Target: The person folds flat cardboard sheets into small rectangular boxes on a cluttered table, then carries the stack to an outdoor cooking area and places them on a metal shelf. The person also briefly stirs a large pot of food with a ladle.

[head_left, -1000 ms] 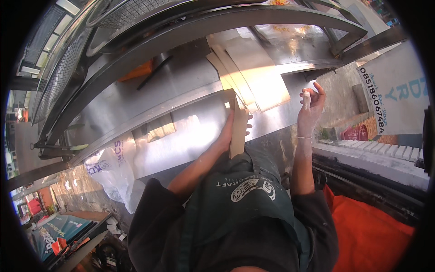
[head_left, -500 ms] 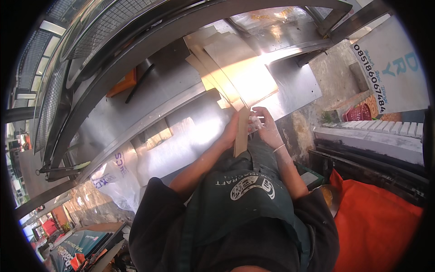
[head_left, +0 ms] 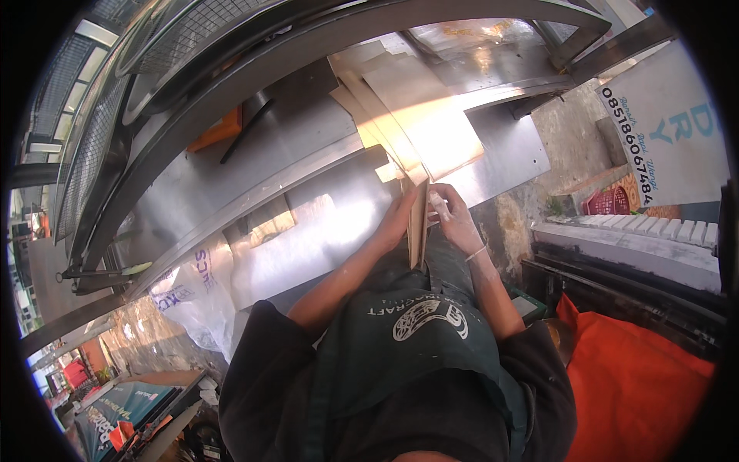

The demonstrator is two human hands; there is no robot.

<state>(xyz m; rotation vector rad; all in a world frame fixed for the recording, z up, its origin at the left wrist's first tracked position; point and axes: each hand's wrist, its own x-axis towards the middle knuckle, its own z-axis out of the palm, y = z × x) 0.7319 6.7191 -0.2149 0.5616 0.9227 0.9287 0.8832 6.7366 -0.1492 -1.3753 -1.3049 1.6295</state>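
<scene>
A thin pale wooden board (head_left: 416, 227) stands on its edge, seen edge-on as a narrow tan strip, upright between two hands. The left hand (head_left: 396, 223) lies flat against its left face, fingers extended. The right hand (head_left: 453, 218) curls around its right face and edge, gripping it. Beyond the hands lie one shiny steel worktop (head_left: 308, 223) and several stacked flat boards (head_left: 419, 123). One white plastic bag (head_left: 192, 296) sits left of the arms; one orange cloth (head_left: 639, 377) lies right.
</scene>
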